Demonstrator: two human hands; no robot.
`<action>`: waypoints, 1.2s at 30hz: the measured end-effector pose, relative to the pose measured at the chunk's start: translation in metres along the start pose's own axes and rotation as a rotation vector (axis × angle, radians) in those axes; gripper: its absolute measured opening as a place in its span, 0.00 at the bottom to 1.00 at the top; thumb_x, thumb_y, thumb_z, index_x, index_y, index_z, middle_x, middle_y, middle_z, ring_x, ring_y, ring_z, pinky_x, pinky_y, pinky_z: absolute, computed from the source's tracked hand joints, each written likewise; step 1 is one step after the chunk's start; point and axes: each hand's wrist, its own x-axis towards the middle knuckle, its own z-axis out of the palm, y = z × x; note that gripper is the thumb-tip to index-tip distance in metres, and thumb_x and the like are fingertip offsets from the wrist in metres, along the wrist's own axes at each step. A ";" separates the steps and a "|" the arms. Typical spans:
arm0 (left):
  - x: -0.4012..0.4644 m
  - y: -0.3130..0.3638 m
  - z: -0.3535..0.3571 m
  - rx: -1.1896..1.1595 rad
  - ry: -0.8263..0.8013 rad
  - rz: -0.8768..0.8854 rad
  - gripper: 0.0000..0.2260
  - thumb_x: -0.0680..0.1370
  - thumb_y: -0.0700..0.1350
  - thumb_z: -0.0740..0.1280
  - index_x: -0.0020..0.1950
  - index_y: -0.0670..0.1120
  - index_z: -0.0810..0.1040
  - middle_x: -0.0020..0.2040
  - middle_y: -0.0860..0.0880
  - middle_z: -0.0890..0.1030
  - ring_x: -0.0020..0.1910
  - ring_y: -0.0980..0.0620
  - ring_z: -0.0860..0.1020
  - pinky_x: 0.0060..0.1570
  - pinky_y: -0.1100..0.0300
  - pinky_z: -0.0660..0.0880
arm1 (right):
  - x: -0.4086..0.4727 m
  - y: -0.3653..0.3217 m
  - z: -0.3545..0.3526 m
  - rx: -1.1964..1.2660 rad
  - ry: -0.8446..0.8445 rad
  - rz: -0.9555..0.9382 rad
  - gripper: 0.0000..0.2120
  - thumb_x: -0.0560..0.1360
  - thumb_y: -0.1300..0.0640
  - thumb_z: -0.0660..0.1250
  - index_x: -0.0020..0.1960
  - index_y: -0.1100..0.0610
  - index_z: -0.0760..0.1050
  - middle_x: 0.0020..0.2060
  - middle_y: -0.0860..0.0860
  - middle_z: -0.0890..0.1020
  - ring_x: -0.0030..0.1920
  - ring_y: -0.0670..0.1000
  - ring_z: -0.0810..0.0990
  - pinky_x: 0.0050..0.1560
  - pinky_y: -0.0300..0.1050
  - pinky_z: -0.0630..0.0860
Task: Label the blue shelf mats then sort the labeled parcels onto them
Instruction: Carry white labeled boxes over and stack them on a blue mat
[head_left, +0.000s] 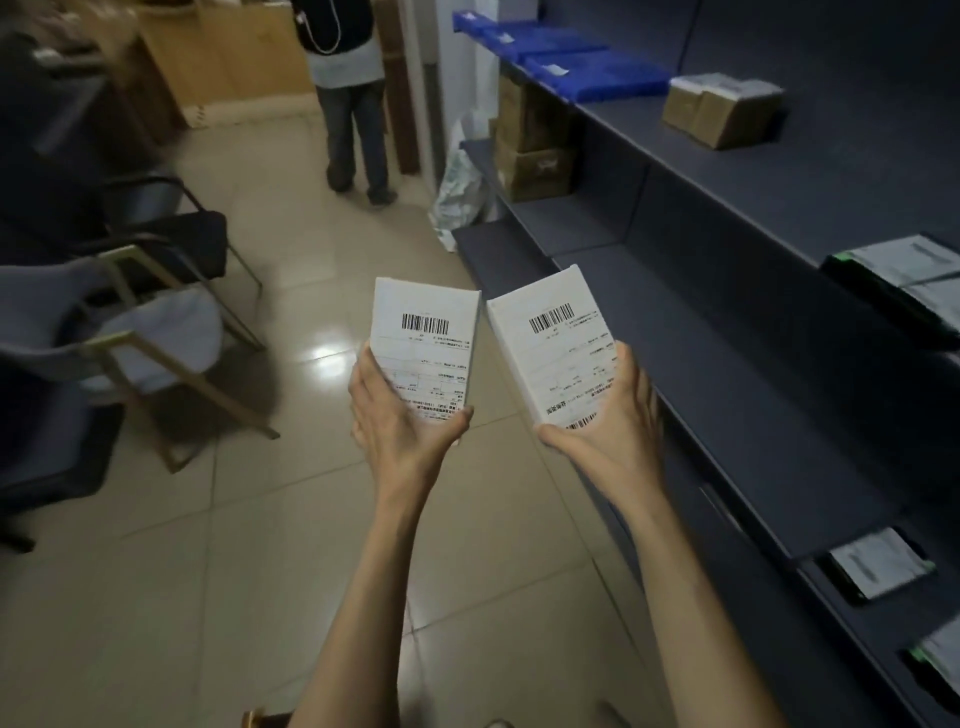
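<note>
Two white labelled parcels, one in the left hand (402, 415) and one in the right hand (605, 431), are held side by side over the tiled floor (208, 597), beside the dark shelving (727, 332). Each hand grips its parcel's near end, thumb across the printed label. They look light, stiff and boxy (smooth faces, possibly slippery), so an end grip suits. The blue shelf mats (571, 62) lie far up the top shelf; their small labels are unreadable, and the parcels' print is too blurred to read.
</note>
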 end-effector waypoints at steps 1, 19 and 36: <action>0.015 -0.008 -0.002 0.007 0.009 -0.007 0.55 0.59 0.51 0.81 0.78 0.46 0.52 0.74 0.46 0.60 0.73 0.48 0.58 0.68 0.45 0.58 | 0.013 -0.010 0.011 0.003 -0.004 -0.019 0.56 0.57 0.48 0.79 0.77 0.54 0.52 0.70 0.53 0.66 0.70 0.55 0.63 0.69 0.50 0.63; 0.422 -0.129 0.026 0.089 0.166 -0.073 0.55 0.60 0.55 0.79 0.78 0.48 0.50 0.74 0.47 0.59 0.73 0.48 0.57 0.69 0.43 0.58 | 0.359 -0.210 0.250 0.145 -0.081 -0.204 0.54 0.57 0.49 0.79 0.76 0.51 0.53 0.69 0.51 0.66 0.68 0.53 0.63 0.66 0.49 0.64; 0.842 -0.247 0.058 0.070 0.129 -0.035 0.54 0.60 0.52 0.80 0.78 0.46 0.51 0.74 0.45 0.58 0.74 0.47 0.57 0.69 0.41 0.58 | 0.658 -0.392 0.488 0.160 -0.048 -0.173 0.56 0.57 0.47 0.79 0.76 0.50 0.52 0.67 0.50 0.66 0.67 0.52 0.64 0.64 0.49 0.65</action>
